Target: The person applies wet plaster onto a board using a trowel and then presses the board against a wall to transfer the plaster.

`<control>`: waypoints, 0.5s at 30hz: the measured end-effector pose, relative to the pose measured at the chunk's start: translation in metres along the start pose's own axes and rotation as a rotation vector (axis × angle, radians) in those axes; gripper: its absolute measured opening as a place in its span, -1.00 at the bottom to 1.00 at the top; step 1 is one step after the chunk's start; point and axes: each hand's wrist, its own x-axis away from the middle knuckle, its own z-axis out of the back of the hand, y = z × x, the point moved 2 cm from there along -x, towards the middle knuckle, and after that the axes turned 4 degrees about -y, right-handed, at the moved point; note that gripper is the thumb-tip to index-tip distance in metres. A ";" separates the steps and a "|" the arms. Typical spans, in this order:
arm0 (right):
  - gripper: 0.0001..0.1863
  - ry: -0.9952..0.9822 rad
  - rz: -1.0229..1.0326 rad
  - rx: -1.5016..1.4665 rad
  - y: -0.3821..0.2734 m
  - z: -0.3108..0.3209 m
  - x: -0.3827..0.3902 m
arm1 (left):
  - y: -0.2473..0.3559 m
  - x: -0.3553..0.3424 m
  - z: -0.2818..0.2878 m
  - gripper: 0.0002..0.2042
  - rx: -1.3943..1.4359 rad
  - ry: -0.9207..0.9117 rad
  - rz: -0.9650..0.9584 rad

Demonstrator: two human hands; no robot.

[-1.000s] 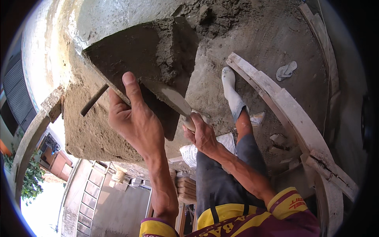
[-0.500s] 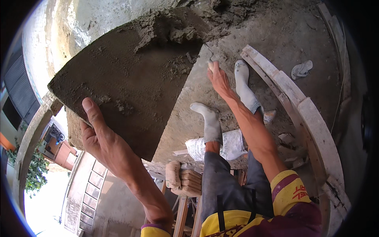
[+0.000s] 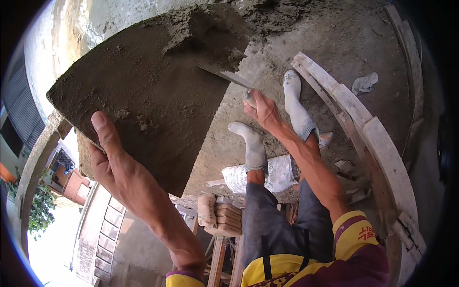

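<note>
My left hand (image 3: pixel 125 171) grips a mortar board (image 3: pixel 160 115) by its near left edge, thumb on top and fingers underneath. The board is coated with grey-brown wet mortar, and a thick lumpy heap of mortar (image 3: pixel 189 36) lies toward its far side. In my right hand (image 3: pixel 264 112) is a trowel (image 3: pixel 230 76), held by its handle. Its thin blade reaches over the board's right edge, and the tip is at the mortar coating. The fingers of my left hand beneath the board are mostly hidden.
Loose mortar (image 3: pixel 277 16) is spread on the floor at the far side. A curved pale form (image 3: pixel 354 103) runs along the right, near a slipper (image 3: pixel 365 83). By my feet lies a white sack (image 3: pixel 282 173). Stacked brown bags (image 3: pixel 224 217) stand below the board.
My right hand has come nearer, and the trowel blade now lies across the board's right part, where before it was at the far right corner. The board has shifted slightly left.
</note>
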 end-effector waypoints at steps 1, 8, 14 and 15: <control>-0.53 -0.062 0.006 -0.038 0.009 0.005 -0.012 | -0.006 -0.007 0.005 -0.62 0.003 -0.001 0.017; -0.47 0.191 0.019 0.008 0.005 0.035 -0.006 | -0.048 -0.020 0.026 -0.34 -0.140 0.140 0.110; -0.42 -0.131 -0.850 -0.662 0.142 0.040 -0.104 | -0.073 0.015 0.036 -0.13 -0.286 0.213 0.165; -0.40 -0.208 -0.884 -0.710 0.164 0.031 -0.118 | -0.078 0.022 0.037 -0.11 -0.286 0.235 0.199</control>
